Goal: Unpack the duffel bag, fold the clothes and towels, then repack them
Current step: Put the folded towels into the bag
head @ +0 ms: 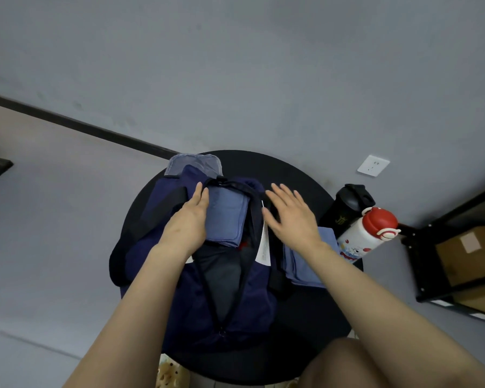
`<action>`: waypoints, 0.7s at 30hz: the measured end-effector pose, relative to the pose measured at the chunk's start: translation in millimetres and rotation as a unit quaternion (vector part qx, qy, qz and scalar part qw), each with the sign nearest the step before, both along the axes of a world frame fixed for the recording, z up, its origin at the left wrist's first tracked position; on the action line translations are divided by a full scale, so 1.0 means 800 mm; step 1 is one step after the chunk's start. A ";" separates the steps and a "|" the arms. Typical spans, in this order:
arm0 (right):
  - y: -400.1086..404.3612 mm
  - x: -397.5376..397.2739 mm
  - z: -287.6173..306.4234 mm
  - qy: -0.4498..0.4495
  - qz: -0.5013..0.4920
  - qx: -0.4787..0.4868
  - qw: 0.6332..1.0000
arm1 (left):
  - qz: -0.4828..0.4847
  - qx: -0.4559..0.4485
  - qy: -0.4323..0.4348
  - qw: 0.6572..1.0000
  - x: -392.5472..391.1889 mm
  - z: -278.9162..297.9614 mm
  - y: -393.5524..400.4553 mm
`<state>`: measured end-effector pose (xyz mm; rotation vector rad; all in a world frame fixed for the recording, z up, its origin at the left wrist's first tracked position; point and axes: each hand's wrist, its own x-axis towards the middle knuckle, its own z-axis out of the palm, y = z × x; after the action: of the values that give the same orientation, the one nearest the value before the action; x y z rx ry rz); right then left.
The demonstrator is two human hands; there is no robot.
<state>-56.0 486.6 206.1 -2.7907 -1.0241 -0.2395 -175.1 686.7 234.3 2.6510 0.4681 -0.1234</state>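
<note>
Head view: both hands flat, left hand on folded towel, right hand over duffel bag.

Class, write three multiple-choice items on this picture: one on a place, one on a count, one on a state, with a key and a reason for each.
1. Where does the folded blue cloth under the left hand lie?
A. in the duffel bag's opening
B. on the floor
C. on the shelf

2. How many bottles stand at the table's right edge?
A. one
B. two
C. four

3. How is the duffel bag?
A. zipped shut
B. unzipped
C. hanging on the wall

Key: 1 A, the bag's rim surrounds it. 2 B, a black bottle and a white bottle with a red cap. 3 B, the zip gapes, showing the dark lining.
</note>
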 end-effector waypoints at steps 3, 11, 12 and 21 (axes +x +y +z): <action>-0.048 0.015 -0.016 0.046 -0.075 0.007 0.996 | -0.003 0.012 0.002 1.000 -0.003 -0.002 0.000; -0.152 0.014 -0.103 0.212 -0.195 -0.112 0.951 | -0.007 0.028 0.011 1.000 0.002 -0.008 -0.001; -0.161 0.010 -0.112 0.237 -0.206 -0.118 0.942 | -0.009 0.031 0.012 0.999 0.003 -0.008 -0.001; -0.179 0.011 -0.130 0.278 -0.368 0.076 0.884 | -0.009 0.040 0.023 0.999 0.007 -0.011 -0.001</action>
<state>-47.5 343.2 102.4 -2.6932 0.1926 0.3701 -169.7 685.6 225.3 2.7364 0.4729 -0.1751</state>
